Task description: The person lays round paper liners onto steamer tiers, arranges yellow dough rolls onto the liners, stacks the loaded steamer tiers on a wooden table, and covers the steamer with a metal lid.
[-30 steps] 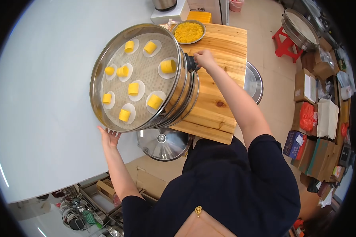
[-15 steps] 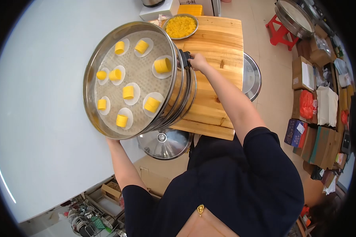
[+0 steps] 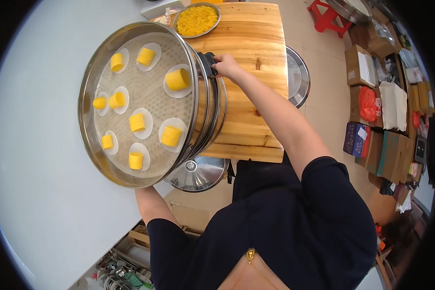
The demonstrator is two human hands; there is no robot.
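Observation:
A round metal steamer tier (image 3: 89, 145) is tilted at the top of a stack of steamer tiers (image 3: 216, 113), its perforated floor facing me. On that floor sit several yellow rolled buns (image 3: 178, 79), each on a white paper round (image 3: 145, 128). My right hand (image 3: 225, 66) is closed around the black side handle (image 3: 207, 65). My left forearm reaches behind the near rim of the tier; the left hand and its fingers are hidden there.
Yellow shreds fill a metal bowl (image 3: 197, 20) on the wooden table (image 3: 246, 96). A domed lid (image 3: 198, 176) lies below the stack. Another round metal piece (image 3: 298, 79) is beyond the table's right edge. Boxes (image 3: 362, 70) and a red stool (image 3: 326, 19) stand at right; a pale surface (image 3: 38, 121) spreads at left.
The tilted tier has shifted left relative to the stack and table, and looks larger. Both arms have moved with it, the right hand still on the handle. The whole view has also shifted slightly.

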